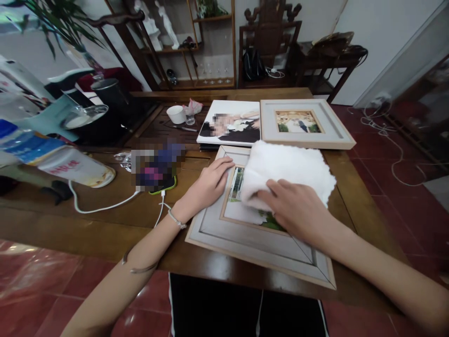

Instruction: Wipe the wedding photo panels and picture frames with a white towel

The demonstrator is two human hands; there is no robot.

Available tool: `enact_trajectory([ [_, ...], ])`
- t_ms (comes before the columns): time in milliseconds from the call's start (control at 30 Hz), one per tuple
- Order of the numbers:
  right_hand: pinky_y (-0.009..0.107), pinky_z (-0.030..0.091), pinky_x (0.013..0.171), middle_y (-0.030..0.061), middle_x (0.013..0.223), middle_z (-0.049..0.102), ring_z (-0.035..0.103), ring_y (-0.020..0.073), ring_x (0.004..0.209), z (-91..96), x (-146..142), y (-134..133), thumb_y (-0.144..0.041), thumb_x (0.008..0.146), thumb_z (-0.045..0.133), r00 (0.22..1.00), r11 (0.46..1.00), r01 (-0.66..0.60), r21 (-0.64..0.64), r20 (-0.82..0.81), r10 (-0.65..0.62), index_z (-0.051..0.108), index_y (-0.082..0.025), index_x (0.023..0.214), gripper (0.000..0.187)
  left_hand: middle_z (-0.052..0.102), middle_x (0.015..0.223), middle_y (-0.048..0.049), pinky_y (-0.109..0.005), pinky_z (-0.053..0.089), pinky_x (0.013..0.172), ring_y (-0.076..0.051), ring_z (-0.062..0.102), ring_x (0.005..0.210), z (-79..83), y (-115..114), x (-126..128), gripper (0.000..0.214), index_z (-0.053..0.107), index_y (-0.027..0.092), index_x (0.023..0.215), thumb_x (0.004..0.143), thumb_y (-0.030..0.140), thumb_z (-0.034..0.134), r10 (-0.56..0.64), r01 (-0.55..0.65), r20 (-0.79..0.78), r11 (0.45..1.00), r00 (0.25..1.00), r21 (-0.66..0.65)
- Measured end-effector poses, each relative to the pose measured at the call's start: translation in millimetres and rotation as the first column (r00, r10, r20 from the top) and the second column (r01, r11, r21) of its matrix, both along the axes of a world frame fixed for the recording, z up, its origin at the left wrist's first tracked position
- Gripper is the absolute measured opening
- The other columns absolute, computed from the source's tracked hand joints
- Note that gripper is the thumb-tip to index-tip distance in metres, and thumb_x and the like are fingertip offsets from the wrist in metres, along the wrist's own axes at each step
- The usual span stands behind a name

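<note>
A picture frame [259, 250] with a wide grey border and light wooden edges lies flat on the table in front of me. My right hand [298, 206] has its fingers bunched into a fluffy white cloth [287, 164], pressed against the picture in the middle. The cloth covers most of the picture and the frame's far right part. Across the frame's left side rests my left hand [213, 182], its fingers stretched out flat on the border, holding nothing.
Behind the frame lie a white photo panel [213, 135] and a second framed picture [336, 126]. A phone [168, 185] with a white cable is left of my left hand. Farther left are a bottle [77, 168] and a dark pot [112, 98]. A white cup [176, 114] sits on the tea tray.
</note>
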State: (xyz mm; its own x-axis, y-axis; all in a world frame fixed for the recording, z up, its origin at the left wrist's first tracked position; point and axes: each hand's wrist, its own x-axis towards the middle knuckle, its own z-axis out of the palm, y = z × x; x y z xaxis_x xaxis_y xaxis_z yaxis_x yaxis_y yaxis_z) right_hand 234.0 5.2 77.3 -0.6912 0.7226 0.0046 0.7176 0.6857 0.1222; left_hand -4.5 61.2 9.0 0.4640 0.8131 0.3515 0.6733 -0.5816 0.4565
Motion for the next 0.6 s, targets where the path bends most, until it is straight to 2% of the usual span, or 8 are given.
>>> enact_trajectory([
  [67,0.031,0.025,0.054,0.0039,0.094,0.062,0.057,0.0192,0.074,0.4,-3.4,-18.5,-0.004,0.074,0.052,0.986,0.977,-0.148,-0.152,-0.104,0.133,0.057,-0.024,0.103,0.035,0.053,0.137,-0.0132,-0.050,0.041,0.110,-0.025,0.049,0.130,-0.6,0.3,-0.1,0.036,0.052,0.018,0.128,0.095,0.013,0.040,0.005,-0.005,0.009,1.000,1.000,-0.002],
  [133,0.032,0.030,0.057,0.0020,0.094,0.062,0.056,0.0187,0.073,1.2,-4.4,-37.7,-0.007,0.074,0.055,0.940,0.918,-0.308,-0.248,-0.226,0.255,0.055,-0.024,0.098,0.030,0.053,0.137,-0.0133,-0.051,0.041,0.109,-0.025,0.050,0.130,-0.6,0.3,-0.3,0.036,0.052,0.018,0.128,0.095,0.013,0.041,0.007,-0.006,0.016,1.000,1.000,-0.009],
  [200,0.033,0.033,0.059,0.0007,0.090,0.061,0.055,0.0192,0.073,1.2,-3.1,-51.0,-0.009,0.074,0.057,0.905,0.885,-0.387,-0.258,-0.288,0.312,0.053,-0.025,0.094,0.026,0.053,0.137,-0.0135,-0.051,0.042,0.109,-0.026,0.049,0.130,-0.3,0.2,-0.6,0.036,0.052,0.019,0.129,0.094,0.014,0.041,-0.001,0.001,0.015,1.000,1.000,-0.019],
  [233,0.033,0.033,0.059,0.0005,0.089,0.061,0.055,0.0193,0.073,1.0,-1.9,-53.6,-0.010,0.075,0.058,0.905,0.892,-0.385,-0.237,-0.289,0.313,0.053,-0.025,0.094,0.025,0.052,0.138,-0.0135,-0.051,0.042,0.108,-0.026,0.049,0.131,-0.2,0.2,-0.7,0.036,0.052,0.019,0.129,0.095,0.013,0.041,-0.004,0.005,0.011,1.000,1.000,-0.022],
  [300,0.032,0.030,0.057,0.0014,0.088,0.061,0.055,0.0191,0.072,0.6,1.5,-49.3,-0.008,0.075,0.058,0.933,0.937,-0.312,-0.157,-0.234,0.272,0.054,-0.025,0.094,0.026,0.052,0.138,-0.0137,-0.051,0.041,0.108,-0.026,0.049,0.131,-0.1,0.1,-0.8,0.037,0.051,0.019,0.129,0.095,0.013,0.040,-0.003,0.004,0.005,1.000,1.000,-0.020],
  [400,0.030,0.022,0.051,0.0030,0.087,0.062,0.054,0.0182,0.069,1.3,8.4,-23.5,-0.001,0.073,0.055,0.994,0.997,-0.079,-0.002,-0.080,0.079,0.059,-0.024,0.099,0.035,0.052,0.137,-0.0142,-0.050,0.041,0.110,-0.025,0.049,0.131,-0.9,0.3,-1.0,0.036,0.052,0.017,0.129,0.095,0.011,0.040,-0.002,0.002,0.007,1.000,1.000,-0.009],
  [500,0.031,0.015,0.048,0.0061,0.087,0.062,0.054,0.0193,0.068,1.2,15.2,6.5,-0.001,0.079,0.048,0.989,0.971,0.147,0.187,0.002,-0.150,0.060,-0.021,0.101,0.032,0.052,0.138,-0.0140,-0.050,0.040,0.110,-0.025,0.048,0.131,-1.9,0.6,-1.6,0.037,0.053,0.017,0.128,0.094,0.010,0.042,-0.008,0.009,0.018,1.000,1.000,-0.001],
  [600,0.030,0.018,0.049,0.0087,0.089,0.061,0.055,0.0213,0.073,-2.7,16.0,21.2,-0.001,0.082,0.042,0.981,0.940,0.185,0.287,0.005,-0.194,0.060,-0.018,0.099,0.030,0.052,0.138,-0.0134,-0.050,0.040,0.110,-0.025,0.048,0.131,-2.1,0.6,-1.9,0.038,0.053,0.018,0.129,0.093,0.010,0.042,-0.003,0.003,0.020,1.000,1.000,0.001],
])
